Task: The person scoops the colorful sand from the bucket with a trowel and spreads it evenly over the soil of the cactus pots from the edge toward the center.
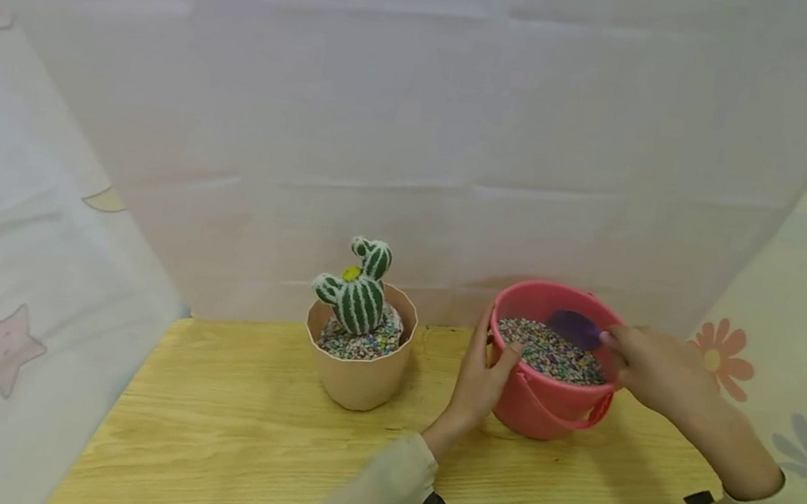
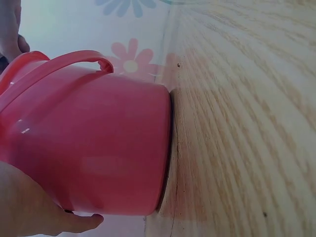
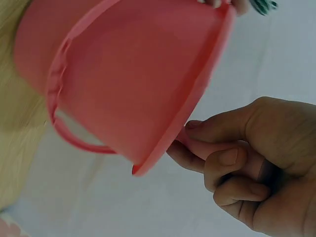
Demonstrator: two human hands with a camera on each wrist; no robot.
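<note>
A pink bucket [image 1: 543, 408] stands on the right part of the table, partly filled with small multicoloured pebbles [image 1: 550, 354]. My left hand [image 1: 480, 379] holds its left side, the thumb near the rim; the left wrist view shows the fingers along the bucket's wall. Over the right rim, my right hand [image 1: 660, 374] grips a small toy shovel by its pink handle [image 3: 253, 159]. The shovel's purple blade [image 1: 574, 328] is inside the bucket, at the pebbles near the back wall; whether it carries any is unclear.
Left of the bucket stands a peach-coloured pot [image 1: 360, 383] with a knitted green cactus [image 1: 359, 304] set in similar pebbles. The bucket's handle [image 1: 557, 414] hangs down at the front. Printed cloth [image 1: 420, 119] hangs behind and beside the wooden table [image 1: 231, 424].
</note>
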